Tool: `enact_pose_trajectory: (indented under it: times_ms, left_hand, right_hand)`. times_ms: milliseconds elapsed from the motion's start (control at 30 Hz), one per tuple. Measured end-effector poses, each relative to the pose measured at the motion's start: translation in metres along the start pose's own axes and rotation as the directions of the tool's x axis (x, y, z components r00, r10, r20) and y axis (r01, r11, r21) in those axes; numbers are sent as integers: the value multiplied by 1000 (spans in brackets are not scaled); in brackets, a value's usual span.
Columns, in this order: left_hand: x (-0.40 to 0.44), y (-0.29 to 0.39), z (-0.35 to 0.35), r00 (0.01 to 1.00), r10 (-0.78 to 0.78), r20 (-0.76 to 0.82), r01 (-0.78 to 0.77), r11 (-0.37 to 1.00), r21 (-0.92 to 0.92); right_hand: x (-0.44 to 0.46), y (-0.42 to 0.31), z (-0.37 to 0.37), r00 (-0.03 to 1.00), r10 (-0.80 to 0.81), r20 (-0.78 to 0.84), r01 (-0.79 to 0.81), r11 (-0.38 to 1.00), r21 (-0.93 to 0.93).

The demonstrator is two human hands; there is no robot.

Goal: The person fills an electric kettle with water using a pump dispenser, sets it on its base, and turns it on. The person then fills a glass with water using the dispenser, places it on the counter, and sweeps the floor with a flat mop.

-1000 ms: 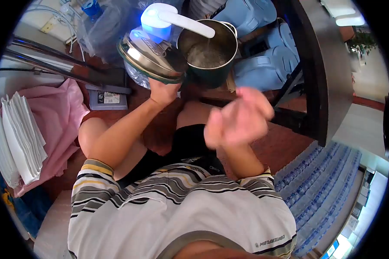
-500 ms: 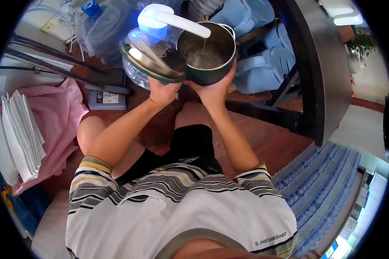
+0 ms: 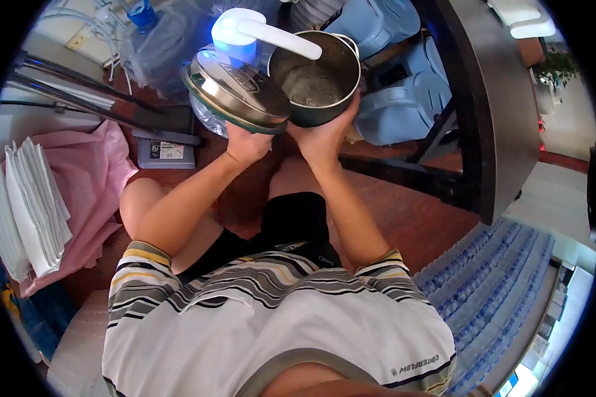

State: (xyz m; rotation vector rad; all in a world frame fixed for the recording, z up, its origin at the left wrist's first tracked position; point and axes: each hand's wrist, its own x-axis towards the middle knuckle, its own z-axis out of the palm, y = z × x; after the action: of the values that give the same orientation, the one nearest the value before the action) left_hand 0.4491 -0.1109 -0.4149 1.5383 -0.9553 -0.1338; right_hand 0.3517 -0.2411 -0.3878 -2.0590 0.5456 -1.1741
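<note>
A lidded-pot body with a dark outer wall and grey inside, the pot (image 3: pixel 319 118), rests in my right hand (image 3: pixel 326 140), whose fingers wrap its near right side. Clear liquid lies in its bottom. Its mouth is under the spout of a white water pump (image 3: pixel 279 38), which glows blue at its base. My left hand (image 3: pixel 248 141) grips a shiny metal lid (image 3: pixel 245 89) with a green edge, tilted just left of the pot. The lid covers part of the clear bottle below the pump. Most of my left fingers are hidden under the lid.
Several blue plastic jugs (image 3: pixel 404 109) stand right of the pot, by a dark table (image 3: pixel 503 132). Wrapped bottles (image 3: pixel 490 284) lie in rows at the lower right. Left are a pink cloth (image 3: pixel 93 172), white folded sheets (image 3: pixel 36 205) and a grey box (image 3: pixel 165 154).
The lid has tipped so more of its shiny top faces me. The pot has shifted slightly left. The thin water stream at the spout shows less clearly now.
</note>
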Motion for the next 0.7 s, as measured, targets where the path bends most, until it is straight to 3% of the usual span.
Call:
enact_pose_trajectory:
  times_ms: [67,167,300,500,600,633,700]
  left_hand:
    - [3,8,-1,987,164,1,-160,960,229]
    - [2,9,-1,990,139,35,-142,984,105]
    - [-12,-13,10,995,-41,88,43,999,-25]
    - [-19,-15,6,985,-127,118,127,992,10]
    - [-15,-12,9,990,-73,123,61,993,101]
    - [-10,-12,12,996,77,43,-84,979,186]
    - [-4,-6,14,973,231,-22,-216,936,278]
  right_hand:
    - [-1,1,1,1000,16,-11,-16,1000,0]
    - [-2,2,1,999,40,-29,-39,999,22]
    - [-3,9,1,999,14,-35,-13,1000,18]
    - [-2,5,3,999,40,-26,-39,999,29]
    - [-3,10,6,998,4,-67,0,998,61]
    - [-2,10,6,998,5,-67,-1,998,60]
    - [-1,9,6,998,11,-56,-10,999,32]
